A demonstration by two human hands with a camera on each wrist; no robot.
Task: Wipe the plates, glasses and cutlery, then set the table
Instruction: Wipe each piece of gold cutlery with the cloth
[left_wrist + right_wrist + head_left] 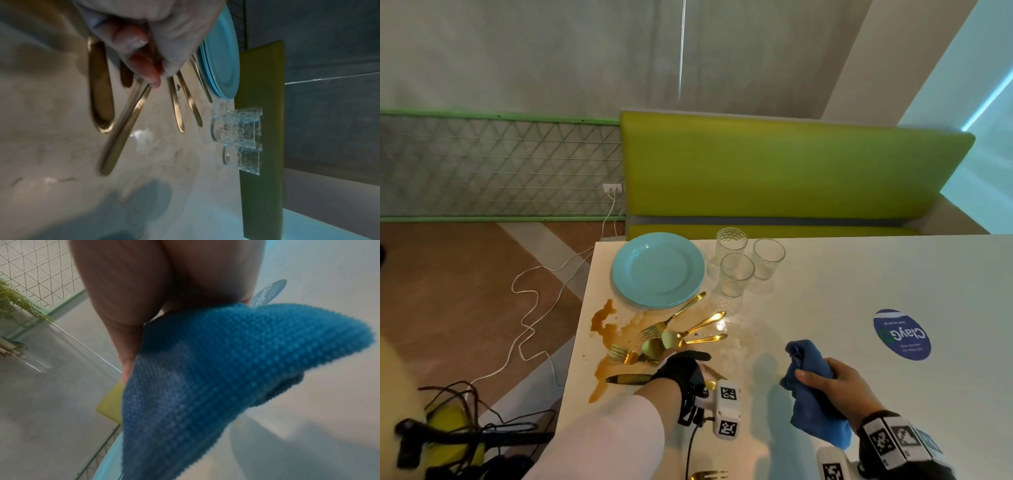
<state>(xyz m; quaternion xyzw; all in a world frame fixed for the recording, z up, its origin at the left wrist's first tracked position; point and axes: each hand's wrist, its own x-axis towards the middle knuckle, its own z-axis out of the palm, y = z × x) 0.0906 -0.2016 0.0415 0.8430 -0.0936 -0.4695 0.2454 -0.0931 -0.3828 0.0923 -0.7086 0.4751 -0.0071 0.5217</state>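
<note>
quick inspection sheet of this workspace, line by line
surface: white table, brown spill by its left edge, round blue sticker on the right
job's things: stack of turquoise plates; three empty glasses upright beside it; gold cutlery heaped in front of the plates, some lying in the spill
clutter: nothing seen
grippers: left hand, gloved, pinches a gold cutlery handle; right hand grips a bunched blue cloth over the table
cables: white cord trails across the floor to a wall socket; dark cables lie at lower left
surroundings: green bench, wire-grid wall panel
</note>
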